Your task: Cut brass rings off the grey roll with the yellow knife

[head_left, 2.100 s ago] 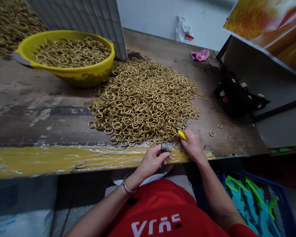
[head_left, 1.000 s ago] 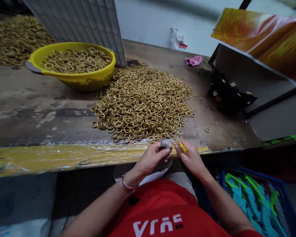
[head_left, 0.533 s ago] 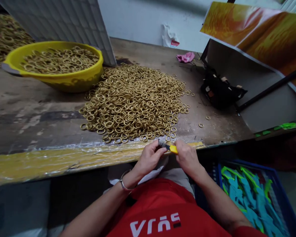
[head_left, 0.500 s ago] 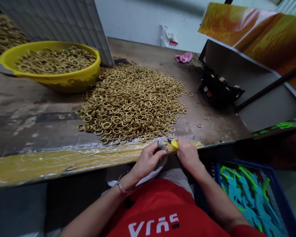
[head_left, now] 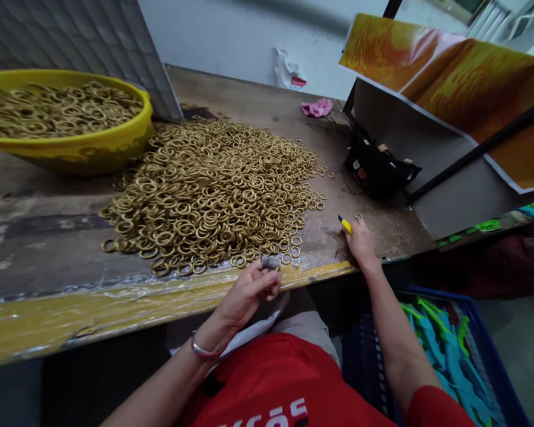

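Observation:
My left hand is at the table's front edge, its index finger wrapped in a grey covering. Thumb and fingers are pinched together, and a bit of a gold ring shows at their tips. Just beyond it spreads a big heap of gold rings. Over the table to the right of the heap, my right hand grips a yellow utility knife, its dark blade pointing away to the left. Close to that hand's fingertips lies a loose gold ring.
A yellow basin full of rings stands at the left, before a grey corrugated panel. A black bag and a pink cloth lie toward the back right. Below right is a blue crate of turquoise and green pieces.
My right hand has moved right and forward with the knife, away from my left hand. My left hand stays pinched near the table edge. The view has shifted to the right.

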Motion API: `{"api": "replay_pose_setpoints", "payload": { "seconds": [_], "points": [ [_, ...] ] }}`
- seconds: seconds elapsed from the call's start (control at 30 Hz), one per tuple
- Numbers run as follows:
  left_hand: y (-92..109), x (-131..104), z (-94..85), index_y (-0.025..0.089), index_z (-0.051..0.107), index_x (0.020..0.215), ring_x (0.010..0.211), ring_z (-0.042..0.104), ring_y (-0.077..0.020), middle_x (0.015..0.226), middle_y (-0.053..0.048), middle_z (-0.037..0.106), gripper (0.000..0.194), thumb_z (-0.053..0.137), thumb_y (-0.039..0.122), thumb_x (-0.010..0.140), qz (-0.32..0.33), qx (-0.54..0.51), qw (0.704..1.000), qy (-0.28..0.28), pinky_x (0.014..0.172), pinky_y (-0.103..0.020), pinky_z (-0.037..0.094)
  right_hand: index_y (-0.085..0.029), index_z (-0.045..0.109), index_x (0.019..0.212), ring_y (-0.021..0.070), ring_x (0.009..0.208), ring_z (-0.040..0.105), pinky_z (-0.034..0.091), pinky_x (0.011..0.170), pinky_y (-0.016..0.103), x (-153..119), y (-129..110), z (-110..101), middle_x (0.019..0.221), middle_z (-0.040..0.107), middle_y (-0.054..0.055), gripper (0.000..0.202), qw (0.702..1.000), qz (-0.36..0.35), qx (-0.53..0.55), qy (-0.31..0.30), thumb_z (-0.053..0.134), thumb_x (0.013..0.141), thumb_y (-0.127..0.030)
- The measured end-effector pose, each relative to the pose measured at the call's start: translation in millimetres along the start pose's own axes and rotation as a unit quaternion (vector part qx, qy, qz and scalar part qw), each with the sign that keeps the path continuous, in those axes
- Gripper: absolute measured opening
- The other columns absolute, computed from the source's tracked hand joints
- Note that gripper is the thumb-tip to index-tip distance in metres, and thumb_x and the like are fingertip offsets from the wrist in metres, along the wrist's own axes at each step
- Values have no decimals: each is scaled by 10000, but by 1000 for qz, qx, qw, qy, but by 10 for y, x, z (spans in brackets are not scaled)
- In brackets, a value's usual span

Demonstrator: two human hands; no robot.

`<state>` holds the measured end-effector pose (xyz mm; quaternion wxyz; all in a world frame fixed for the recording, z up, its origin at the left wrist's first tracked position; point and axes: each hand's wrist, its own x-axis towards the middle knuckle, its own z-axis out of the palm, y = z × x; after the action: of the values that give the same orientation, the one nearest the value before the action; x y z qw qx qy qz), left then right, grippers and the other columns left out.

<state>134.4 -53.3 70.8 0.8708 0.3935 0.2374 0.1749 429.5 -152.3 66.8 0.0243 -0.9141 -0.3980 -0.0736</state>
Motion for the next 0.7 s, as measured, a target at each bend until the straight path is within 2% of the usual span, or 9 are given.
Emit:
{"api": "replay_pose_setpoints", "payload": {
  "seconds": [0.1, 0.2, 0.27, 0.33, 0.4, 0.5, 0.6, 0.67, 0.7],
  "points": [
    [60, -12, 3, 165, 585, 855, 556, 499, -97, 708, -8, 564, 319, 746, 404, 717, -41, -52, 997, -26, 432, -181, 349, -135, 621, 853, 173, 722, 565, 374, 638, 278, -6, -74, -59, 952, 606, 114, 93, 999, -22, 44, -3, 528, 843, -125],
    [49, 8, 10, 134, 631, 830, 565, 528, -115, 764, -66, 622, 367, 687, 488, 752, -47, -26, 998, -28, 380, -179, 315, -173, 545, 687, 145, 649, 505, 372, 599, 260, -165, -341, -152, 738, 555, 34, 171, 968, -39, 247, -3, 542, 846, -234],
    [-1, 33, 18, 127, 641, 840, 486, 482, -91, 678, -44, 618, 363, 666, 485, 781, -9, 46, 999, 7, 356, -171, 278, -191, 516, 669, 112, 534, 438, 352, 515, 235, -346, -611, -216, 600, 483, -27, 258, 887, -26, 452, -91, 569, 840, -378],
    [-64, 52, 20, 144, 631, 887, 459, 477, -83, 645, -12, 622, 298, 689, 418, 785, 55, 123, 989, 62, 380, -174, 321, -194, 545, 777, 77, 439, 379, 314, 423, 212, -541, -899, -272, 601, 521, -44, 302, 750, 12, 622, -225, 624, 794, -485],
    [-117, 55, 10, 168, 621, 952, 593, 588, -116, 774, -26, 679, 269, 719, 338, 768, 132, 183, 967, 119, 510, -203, 449, -194, 543, 794, 53, 402, 357, 287, 372, 189, -696, -1147, -312, 636, 571, -38, 348, 637, 46, 712, -293, 695, 730, -500],
    [-150, 29, -30, 180, 641, 935, 800, 641, -164, 882, -39, 700, 202, 707, 284, 775, 196, 259, 931, 165, 728, -261, 509, -190, 521, 735, 33, 374, 337, 265, 343, 164, -802, -1382, -336, 581, 529, -63, 363, 548, 78, 763, -333, 761, 670, -454],
    [-126, -3, -70, 172, 657, 837, 684, 605, -148, 765, -19, 680, 129, 676, 289, 785, 187, 276, 926, 177, 643, -244, 494, -192, 500, 706, 32, 369, 326, 248, 343, 161, -804, -1468, -349, 539, 464, -82, 362, 538, 75, 767, -341, 762, 675, -439],
    [-92, -13, -87, 163, 654, 808, 578, 562, -124, 665, 3, 642, 140, 674, 297, 773, 167, 246, 938, 178, 540, -217, 458, -197, 490, 710, 41, 378, 318, 243, 352, 174, -798, -1470, -369, 549, 454, -76, 358, 577, 54, 744, -333, 706, 731, -482],
    [-74, -14, -93, 158, 649, 801, 528, 537, -112, 621, 14, 619, 151, 674, 303, 768, 151, 225, 946, 176, 493, -205, 432, -200, 483, 703, 49, 391, 319, 251, 366, 184, -801, -1459, -383, 553, 447, -70, 354, 616, 34, 721, -315, 658, 775, -500]
  ]
}}
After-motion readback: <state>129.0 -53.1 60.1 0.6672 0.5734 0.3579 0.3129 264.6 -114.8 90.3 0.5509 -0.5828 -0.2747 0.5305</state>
